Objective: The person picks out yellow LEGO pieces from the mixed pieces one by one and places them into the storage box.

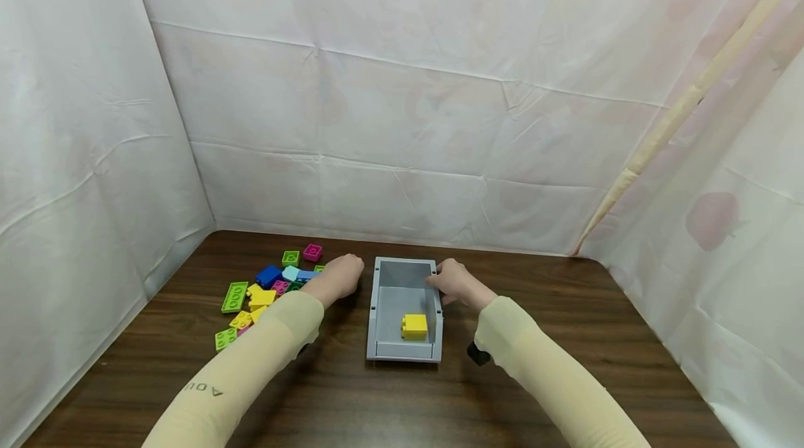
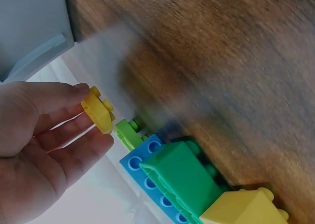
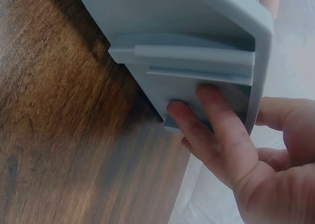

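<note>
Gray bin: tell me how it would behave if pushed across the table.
The gray bin looks stiff, its walls straight where the right hand grips one side. It is probably light, being thin-walled with one yellow block inside. Sitting low and broad, it would likely slide rather than tip.

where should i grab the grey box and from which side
Probably the right wall of the grey box, from the right: it stands upright, and the open top leaves its rim free to pinch between inside and outside, where the right hand holds it.
</note>
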Demonstrator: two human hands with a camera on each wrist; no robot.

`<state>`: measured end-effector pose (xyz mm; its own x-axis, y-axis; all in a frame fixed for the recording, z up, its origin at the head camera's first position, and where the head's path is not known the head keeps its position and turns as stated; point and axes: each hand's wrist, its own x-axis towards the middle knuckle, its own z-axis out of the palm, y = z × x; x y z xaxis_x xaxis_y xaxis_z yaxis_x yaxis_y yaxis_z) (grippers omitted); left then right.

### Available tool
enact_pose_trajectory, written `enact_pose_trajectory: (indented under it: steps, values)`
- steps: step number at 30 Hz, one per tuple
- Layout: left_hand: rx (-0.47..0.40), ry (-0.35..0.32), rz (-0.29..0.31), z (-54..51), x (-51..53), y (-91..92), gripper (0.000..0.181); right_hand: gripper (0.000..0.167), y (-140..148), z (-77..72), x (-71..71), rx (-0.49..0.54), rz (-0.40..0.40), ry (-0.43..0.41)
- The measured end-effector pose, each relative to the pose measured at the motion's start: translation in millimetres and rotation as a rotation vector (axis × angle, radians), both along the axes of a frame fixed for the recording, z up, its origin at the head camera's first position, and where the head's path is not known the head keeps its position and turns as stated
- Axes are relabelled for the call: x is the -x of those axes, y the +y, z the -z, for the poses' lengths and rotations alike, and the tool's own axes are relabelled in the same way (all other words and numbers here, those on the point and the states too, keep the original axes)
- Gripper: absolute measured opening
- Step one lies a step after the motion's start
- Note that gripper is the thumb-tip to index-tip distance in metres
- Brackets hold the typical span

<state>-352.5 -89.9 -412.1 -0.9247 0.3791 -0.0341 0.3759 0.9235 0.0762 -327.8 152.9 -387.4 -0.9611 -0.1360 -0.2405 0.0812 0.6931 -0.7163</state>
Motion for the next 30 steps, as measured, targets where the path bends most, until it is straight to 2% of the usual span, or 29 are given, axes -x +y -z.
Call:
enact_pose_trajectory:
  steps: [6,13,21,30]
  values:
    - [0.001,-0.02,0.005,-9.9,-3.8,0.9,0.013,0.028,2,-2.7,-2.1,-0.012,-0.001,0.005]
    - [-0.001,-0.007,0.026,-18.2,-10.5,1.8,0.016,0.029,3,-5.1,-4.2,-0.02,0.0,0.008]
    - [-0.027,0.066,0.063,-28.1,-19.3,-2.3,0.013,0.028,2,-3.6,-3.6,-0.025,-0.008,0.005]
    - [-0.056,0.133,0.112,-44.4,-29.6,-2.7,0.017,0.03,1,-4.1,-3.0,-0.025,-0.009,0.005]
